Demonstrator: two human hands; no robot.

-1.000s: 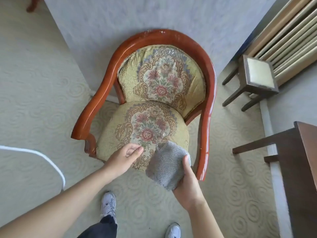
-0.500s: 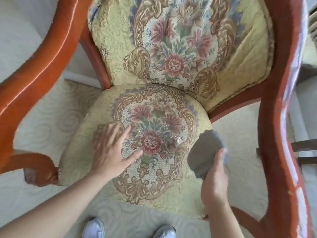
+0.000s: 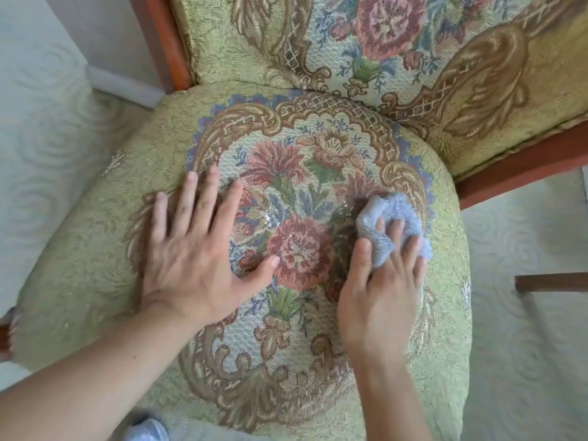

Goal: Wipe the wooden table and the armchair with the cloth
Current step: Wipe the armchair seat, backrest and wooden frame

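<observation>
While filling nearly the whole frame, armchair with yellow-green floral tapestry upholstery and reddish-brown polished wooden frame (image 3: 521, 160), seat cushion across the centre, padded backrest along the top, wooden rails at upper left and at right. Pale carpet with faint swirl pattern (image 3: 47, 148) down the left edge and at lower right, white skirting strip at upper left. At left of centre, left hand (image 3: 194, 253) laid flat, palm down on the seat, fingers straight and slightly spread, thumb stretched towards the red flower in the middle of the pattern, bare forearm running off to the lower left corner. At right of centre, right hand (image 3: 381, 288) pressing down on the seat, fingers curled into and gripping small crumpled grey-blue fluffy cloth (image 3: 378, 227), thumb along its left side. Cloth bunched under the fingertips, touching the seat fabric just right of the floral centre. Near the right edge, dark wooden bar (image 3: 550, 281), blurred. At the bottom edge, tip of white shoe (image 3: 143, 429).
</observation>
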